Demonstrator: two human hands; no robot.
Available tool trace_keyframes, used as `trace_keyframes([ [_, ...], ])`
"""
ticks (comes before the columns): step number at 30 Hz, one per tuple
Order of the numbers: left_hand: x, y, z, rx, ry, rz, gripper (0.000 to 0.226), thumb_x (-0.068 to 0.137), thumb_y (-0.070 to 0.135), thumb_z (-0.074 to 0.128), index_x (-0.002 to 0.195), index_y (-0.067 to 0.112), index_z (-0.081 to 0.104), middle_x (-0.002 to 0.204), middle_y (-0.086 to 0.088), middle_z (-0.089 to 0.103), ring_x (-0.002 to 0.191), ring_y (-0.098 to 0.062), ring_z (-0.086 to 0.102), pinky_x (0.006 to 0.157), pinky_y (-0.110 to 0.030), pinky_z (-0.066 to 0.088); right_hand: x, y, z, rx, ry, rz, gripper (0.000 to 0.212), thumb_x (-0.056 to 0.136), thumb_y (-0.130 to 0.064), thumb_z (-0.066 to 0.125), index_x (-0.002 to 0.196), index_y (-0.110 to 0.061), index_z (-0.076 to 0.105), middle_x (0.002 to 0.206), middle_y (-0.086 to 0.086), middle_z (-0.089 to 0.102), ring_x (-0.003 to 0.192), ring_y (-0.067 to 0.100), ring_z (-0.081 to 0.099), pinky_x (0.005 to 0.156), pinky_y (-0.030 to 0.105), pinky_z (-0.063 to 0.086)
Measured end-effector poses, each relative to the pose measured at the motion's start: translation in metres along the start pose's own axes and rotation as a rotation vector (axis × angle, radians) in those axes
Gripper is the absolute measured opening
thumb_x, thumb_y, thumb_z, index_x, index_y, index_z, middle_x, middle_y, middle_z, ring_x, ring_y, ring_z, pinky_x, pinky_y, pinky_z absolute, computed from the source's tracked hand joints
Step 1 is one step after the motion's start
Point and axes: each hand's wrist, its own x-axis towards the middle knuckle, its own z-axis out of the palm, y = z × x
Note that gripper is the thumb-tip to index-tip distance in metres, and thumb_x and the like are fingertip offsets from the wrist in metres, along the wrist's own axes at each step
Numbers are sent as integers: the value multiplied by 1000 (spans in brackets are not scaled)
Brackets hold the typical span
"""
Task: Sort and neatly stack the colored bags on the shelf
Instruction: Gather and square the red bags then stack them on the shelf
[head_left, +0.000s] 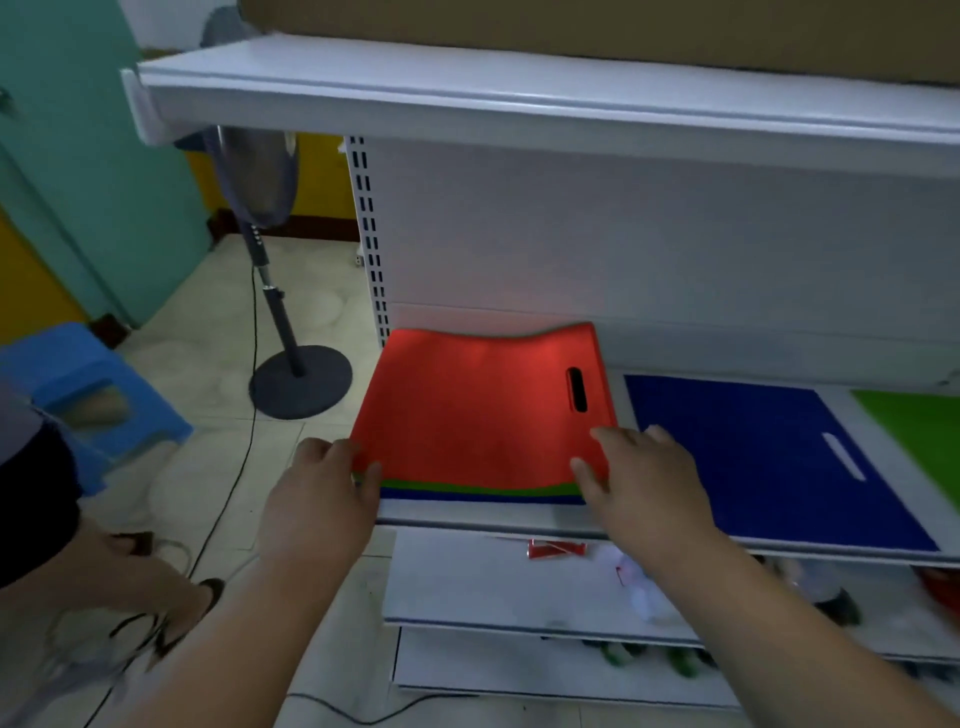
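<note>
A red bag (478, 410) with a slot handle lies on top of a pile at the left end of the white shelf (467, 517). Green (467, 487) and blue (467, 498) bag edges show under it at the front. My left hand (332, 483) grips the red bag's front left corner, thumb on top. My right hand (639, 467) holds its front right corner, thumb on the red surface. The bag's far edge curls up against the back panel. A blue bag (769, 457) lies flat to the right, and a green bag (919, 436) lies beyond it.
An upper shelf (519, 98) overhangs the work area. Lower shelves (493, 582) hold small blurred items. A standing fan (291, 312) and its cable are on the floor to the left, with a blue plastic stool (88, 384) and another person's leg (130, 566) nearby.
</note>
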Motion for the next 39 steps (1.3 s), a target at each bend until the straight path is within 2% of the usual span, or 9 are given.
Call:
trace_keyframes([
  [5,14,-6,-2,-10,14,25,24,97,37,51,107,20,65,96,0,59,75,-18,56,65,-31,46,-7,3,13,-57,120,11,39,92,-43,53,107,-10,68,97,3,72,82,28,53,63,34,44],
  [9,23,-19,-7,-55,-11,67,14,95,27,57,100,18,67,92,0,62,73,-14,52,62,-28,36,-11,-10,16,-144,173,26,44,92,-46,41,90,-12,69,67,-1,65,73,26,49,60,30,31],
  [13,34,-34,-15,-183,-72,57,6,88,19,61,86,22,56,79,6,60,66,-10,54,53,-25,32,-27,-31,17,-53,221,1,42,89,-46,42,87,-14,69,56,-3,57,74,26,51,60,34,44],
  [17,37,-47,-24,-311,-260,-20,13,86,18,58,92,27,50,81,5,60,68,-16,58,55,-29,40,-45,-40,13,128,255,195,38,89,-49,47,96,-17,67,79,1,63,77,23,51,66,34,45],
  [20,38,-55,-27,-321,-350,19,20,88,17,55,98,34,52,91,8,61,72,-17,60,59,-30,44,-46,-43,11,304,41,473,45,88,-48,59,126,-25,53,111,4,54,94,22,55,80,33,46],
  [24,36,-51,-31,-366,-344,31,33,83,7,56,85,40,54,81,5,60,66,-18,59,59,-31,47,-42,-49,2,658,-95,500,57,89,-24,65,138,-38,40,108,-6,64,86,8,63,68,20,49],
  [27,24,-51,-27,-378,-312,29,34,82,6,50,83,40,58,73,4,62,58,-18,57,51,-29,45,-49,-49,-8,514,0,390,51,93,-22,60,138,-40,45,113,-2,68,91,15,65,82,32,53],
  [31,-8,-23,-22,-356,-158,76,32,91,12,51,102,39,64,82,10,64,66,-14,57,56,-27,43,-66,-27,-25,372,202,301,44,97,-28,55,140,-33,49,118,-3,68,103,19,64,86,30,49],
  [39,-64,128,31,-460,-49,323,32,90,7,61,115,25,70,107,1,73,98,-27,66,76,-32,47,-136,109,-81,261,445,486,43,96,-27,56,139,-24,52,117,4,69,104,25,64,85,31,46],
])
